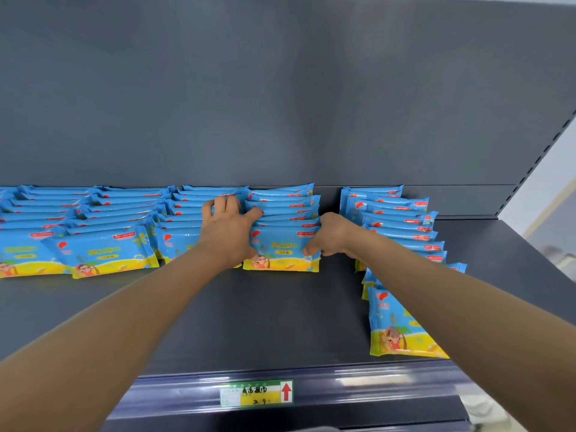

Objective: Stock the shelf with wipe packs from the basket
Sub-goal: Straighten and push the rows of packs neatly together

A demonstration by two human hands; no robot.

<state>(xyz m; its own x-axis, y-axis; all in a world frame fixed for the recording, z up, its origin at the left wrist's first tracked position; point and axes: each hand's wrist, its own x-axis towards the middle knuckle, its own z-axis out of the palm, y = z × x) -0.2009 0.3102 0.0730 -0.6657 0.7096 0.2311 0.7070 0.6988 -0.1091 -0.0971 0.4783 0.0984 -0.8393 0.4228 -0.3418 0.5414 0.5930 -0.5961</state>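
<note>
Far left, rows of blue-and-yellow plastic wipe packs lean back on the dark grey metal shelf, printed faces forward for shoppers. The left hand hooks curled fingers over pack tops at the middle row's left edge. The right hand pinches that row's front pack at its right edge, probably squaring it. Further right, a longer row reaches nearer the shelf front. The basket is not visible.
</note>
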